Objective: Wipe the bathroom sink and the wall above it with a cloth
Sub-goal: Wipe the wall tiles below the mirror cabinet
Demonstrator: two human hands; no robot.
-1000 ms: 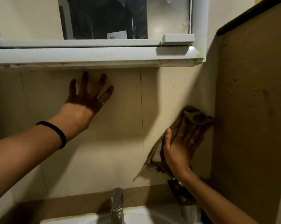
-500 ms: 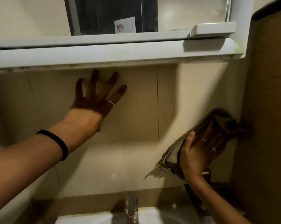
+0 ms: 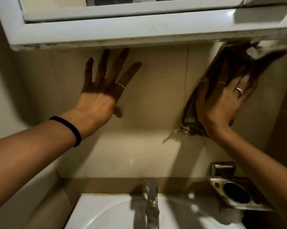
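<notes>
My right hand [image 3: 222,100] presses a brown cloth [image 3: 235,53] flat against the beige tiled wall [image 3: 156,96], fingers straight and spread, just under the right end of the white cabinet. The cloth's top edge reaches the cabinet's underside and a frayed corner [image 3: 184,129] hangs below my palm. My left hand [image 3: 103,86] rests flat on the wall to the left, fingers spread, holding nothing. The white sink [image 3: 96,212] lies at the bottom of the view.
A white mirror cabinet [image 3: 139,28] juts out over the wall. A metal tap [image 3: 151,202] stands at the back of the sink. A metal holder with a round hole [image 3: 235,194] is fixed to the wall at the lower right.
My right hand has slid the cloth up the wall, from beside the right panel to just under the cabinet. My left hand stays on the wall. The view has tilted down, showing the sink.
</notes>
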